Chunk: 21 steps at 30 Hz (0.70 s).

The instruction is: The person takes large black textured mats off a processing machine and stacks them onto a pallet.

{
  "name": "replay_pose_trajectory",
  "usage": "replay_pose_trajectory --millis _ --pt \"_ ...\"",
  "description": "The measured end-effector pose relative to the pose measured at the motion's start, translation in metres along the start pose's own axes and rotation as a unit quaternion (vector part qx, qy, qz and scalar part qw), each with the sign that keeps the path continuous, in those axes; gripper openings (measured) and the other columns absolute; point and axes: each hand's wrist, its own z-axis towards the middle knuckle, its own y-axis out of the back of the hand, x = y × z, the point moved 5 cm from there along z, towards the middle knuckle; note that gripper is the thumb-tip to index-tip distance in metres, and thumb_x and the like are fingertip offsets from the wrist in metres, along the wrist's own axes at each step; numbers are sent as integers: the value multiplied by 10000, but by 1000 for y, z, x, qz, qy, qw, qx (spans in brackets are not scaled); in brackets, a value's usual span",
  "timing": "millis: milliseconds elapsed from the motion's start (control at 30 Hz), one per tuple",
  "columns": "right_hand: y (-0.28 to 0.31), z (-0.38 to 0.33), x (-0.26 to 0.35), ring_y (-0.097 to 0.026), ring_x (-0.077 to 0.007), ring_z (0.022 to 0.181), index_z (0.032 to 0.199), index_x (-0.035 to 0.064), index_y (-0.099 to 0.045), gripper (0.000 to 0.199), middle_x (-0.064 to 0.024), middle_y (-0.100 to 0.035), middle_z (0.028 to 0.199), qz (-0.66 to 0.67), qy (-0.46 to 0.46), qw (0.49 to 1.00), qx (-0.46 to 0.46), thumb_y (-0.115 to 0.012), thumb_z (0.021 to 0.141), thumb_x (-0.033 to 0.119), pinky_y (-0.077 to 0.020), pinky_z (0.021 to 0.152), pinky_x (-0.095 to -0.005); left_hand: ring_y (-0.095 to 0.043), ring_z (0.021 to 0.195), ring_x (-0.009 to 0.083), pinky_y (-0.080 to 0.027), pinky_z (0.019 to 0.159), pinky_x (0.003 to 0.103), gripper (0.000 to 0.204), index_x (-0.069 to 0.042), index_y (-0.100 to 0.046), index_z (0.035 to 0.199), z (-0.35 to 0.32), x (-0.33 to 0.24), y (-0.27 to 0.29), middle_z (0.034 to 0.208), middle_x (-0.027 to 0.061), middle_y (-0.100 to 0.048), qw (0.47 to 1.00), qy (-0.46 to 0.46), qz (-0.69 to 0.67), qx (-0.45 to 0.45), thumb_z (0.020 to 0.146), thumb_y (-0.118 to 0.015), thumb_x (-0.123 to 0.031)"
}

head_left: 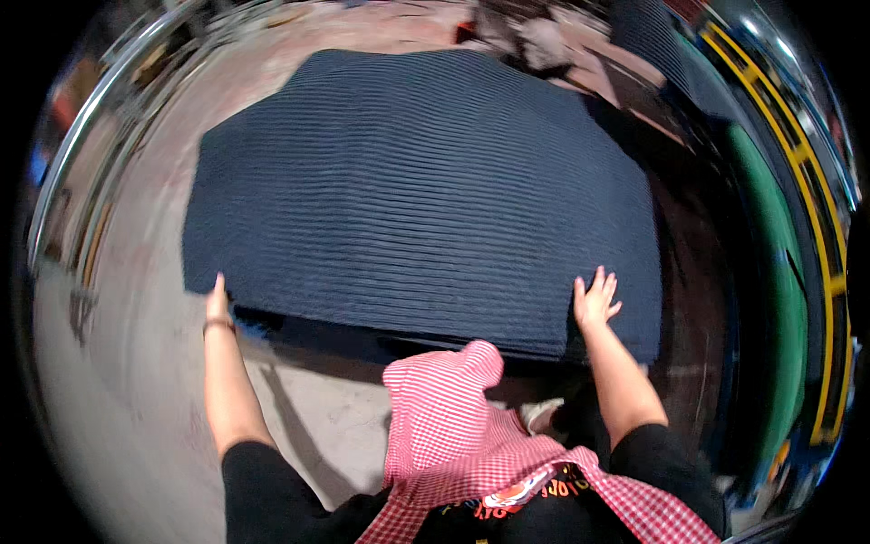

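Both hands rest on the near edge of a large dark-blue ribbed mat (417,190) that lies spread over the pale concrete floor (136,381), the left hand (217,304) apparently gripping its edge, though blur hides the fingers, the right hand (594,299) pressing flat, fingers spread.

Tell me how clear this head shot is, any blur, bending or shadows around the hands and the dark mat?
Head view: the fisheye bends the mat's edges and the yellow rail at the right; the rim is smeared with motion blur and black at the corners; the left hand and right hand on the mat's near edge are fairly sharp; a dark shadow lies under that edge on the pale floor.
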Motion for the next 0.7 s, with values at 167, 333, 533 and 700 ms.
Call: replay_pose_trajectory --millis 167,333,533,700 --pt "29 57 -84 -228 -293 1244 1295 77 -254 716 -160 -257 1338 8 -227 972 54 -453 779 533 -188 955 -561 -460 1028 339 -382 788 527 667 19 -325 1216 -22 40 -11 1191 208 -418 986 39 -161 0 777 -546 -431" --pt "42 71 -74 -400 -298 1103 1056 21 -538 694 -155 -466 1138 -12 -169 986 -11 -549 675 600 -350 897 -432 -419 1096 341 -369 893 425 608 31 -92 1211 1 52 -2 1225 247 -352 972 35 -109 -203 822 -500 -199" --pt "69 82 -112 -564 -300 886 945 19 -587 611 -166 -596 941 139 -106 981 -89 -630 633 542 -431 787 -385 -506 973 321 -433 827 423 435 66 -329 1148 -35 36 -8 1158 233 -444 963 27 -130 -233 782 -485 -109" --pt "53 74 -179 -546 -307 914 875 40 -599 468 -141 -593 943 73 -142 976 -149 -615 680 464 -407 780 -405 -499 982 319 -398 876 416 390 109 -395 1111 -58 50 -43 1143 219 -459 965 6 -202 -169 775 -464 -76"
